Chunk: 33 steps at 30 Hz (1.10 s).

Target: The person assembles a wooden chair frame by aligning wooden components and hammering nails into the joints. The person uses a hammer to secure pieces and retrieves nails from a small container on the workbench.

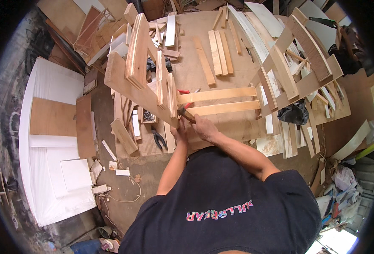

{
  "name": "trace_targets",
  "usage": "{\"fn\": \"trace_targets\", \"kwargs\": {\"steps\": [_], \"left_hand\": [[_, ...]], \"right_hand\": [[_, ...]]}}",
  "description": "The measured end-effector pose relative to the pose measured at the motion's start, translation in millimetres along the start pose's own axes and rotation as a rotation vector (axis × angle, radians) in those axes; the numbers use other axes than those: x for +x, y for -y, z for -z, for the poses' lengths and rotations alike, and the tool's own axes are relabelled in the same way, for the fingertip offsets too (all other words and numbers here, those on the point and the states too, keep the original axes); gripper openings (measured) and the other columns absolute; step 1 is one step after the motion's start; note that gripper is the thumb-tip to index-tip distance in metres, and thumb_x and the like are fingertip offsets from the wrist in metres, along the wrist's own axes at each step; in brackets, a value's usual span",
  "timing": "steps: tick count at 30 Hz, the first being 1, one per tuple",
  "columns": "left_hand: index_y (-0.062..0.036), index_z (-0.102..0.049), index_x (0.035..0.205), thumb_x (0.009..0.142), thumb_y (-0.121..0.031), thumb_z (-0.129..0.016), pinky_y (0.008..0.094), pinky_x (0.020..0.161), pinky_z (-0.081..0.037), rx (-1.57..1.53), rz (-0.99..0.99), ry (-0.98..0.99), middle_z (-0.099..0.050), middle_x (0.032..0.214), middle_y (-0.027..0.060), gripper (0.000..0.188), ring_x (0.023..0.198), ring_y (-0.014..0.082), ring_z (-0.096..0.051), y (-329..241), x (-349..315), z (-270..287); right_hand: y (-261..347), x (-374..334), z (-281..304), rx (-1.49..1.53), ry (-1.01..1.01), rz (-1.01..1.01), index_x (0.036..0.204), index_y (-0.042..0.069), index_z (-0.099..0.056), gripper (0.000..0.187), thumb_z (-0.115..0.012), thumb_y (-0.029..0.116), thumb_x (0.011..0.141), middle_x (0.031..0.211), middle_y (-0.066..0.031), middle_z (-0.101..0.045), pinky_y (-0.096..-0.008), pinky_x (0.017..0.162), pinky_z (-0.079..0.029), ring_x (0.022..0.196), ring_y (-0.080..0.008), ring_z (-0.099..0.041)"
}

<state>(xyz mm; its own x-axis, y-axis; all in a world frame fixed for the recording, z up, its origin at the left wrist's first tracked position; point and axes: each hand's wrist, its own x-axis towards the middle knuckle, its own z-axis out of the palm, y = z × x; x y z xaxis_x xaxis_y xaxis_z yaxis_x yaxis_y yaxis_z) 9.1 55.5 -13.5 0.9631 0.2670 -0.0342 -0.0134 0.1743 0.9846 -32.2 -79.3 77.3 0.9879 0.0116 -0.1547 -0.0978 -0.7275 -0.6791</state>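
Observation:
My right hand (205, 128) is closed round the handle of a hammer (188, 115), its head close to the near end of a plywood side piece (123, 80). Just below the hammer head, the fingers of my left hand (179, 134) are pressed together against that end. Whatever they pinch is too small or hidden to make out. Two pale wooden slats (221, 108) run across to the right-hand side piece (299, 88), forming one frame. A red-handled tool (188, 105) lies partly hidden behind the slats.
The frame stands on a plywood-topped worktable (187, 55). Black-handled pliers (157, 138) lie left of my hands, near a small box of nails (148, 116). Loose wooden strips (221, 53) lie beyond the frame. A black plastic bag (293, 113) sits at the right. White wrapped panels (64, 178) stand left.

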Motion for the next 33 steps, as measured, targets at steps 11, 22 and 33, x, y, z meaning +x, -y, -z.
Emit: {"fn": "trace_targets", "kwargs": {"steps": [11, 22, 33], "left_hand": [[0.0009, -0.071, 0.102, 0.097, -0.013, -0.075, 0.0363, 0.07, -0.051, -0.149, 0.018, -0.019, -0.068, 0.089, 0.003, 0.015, 0.08, 0.0168, -0.061, 12, 1, 9], [0.0019, -0.071, 0.108, 0.097, -0.015, -0.076, 0.0358, 0.075, -0.052, 0.703, -0.547, 0.076, -0.07, 0.094, 0.005, 0.021, 0.083, 0.0166, -0.063, 25, 17, 17], [0.006, -0.069, 0.117, 0.097, -0.011, -0.075, 0.0351, 0.081, -0.054, 0.39, -0.125, 0.027, -0.071, 0.102, 0.0041, 0.027, 0.091, 0.0159, -0.065, 43, 25, 34]], "right_hand": [[5, -1, 3, -0.004, -0.028, -0.012, 0.117, 0.001, -0.048, 0.034, -0.063, 0.023, 0.097, 0.086, -0.0324, -0.069, -0.0651, 0.078, -0.052, 0.085, -0.0546, -0.067], [11, -4, -1, 0.032, -0.032, -0.011, 0.115, 0.002, -0.048, 0.032, -0.062, 0.026, 0.098, 0.092, -0.0317, -0.069, -0.0641, 0.079, -0.052, 0.09, -0.0532, -0.067], [18, -10, -3, 0.004, 0.04, 0.018, 0.114, 0.001, -0.049, 0.033, -0.061, 0.028, 0.099, 0.097, -0.0314, -0.07, -0.0622, 0.083, -0.052, 0.093, -0.052, -0.067]]}}
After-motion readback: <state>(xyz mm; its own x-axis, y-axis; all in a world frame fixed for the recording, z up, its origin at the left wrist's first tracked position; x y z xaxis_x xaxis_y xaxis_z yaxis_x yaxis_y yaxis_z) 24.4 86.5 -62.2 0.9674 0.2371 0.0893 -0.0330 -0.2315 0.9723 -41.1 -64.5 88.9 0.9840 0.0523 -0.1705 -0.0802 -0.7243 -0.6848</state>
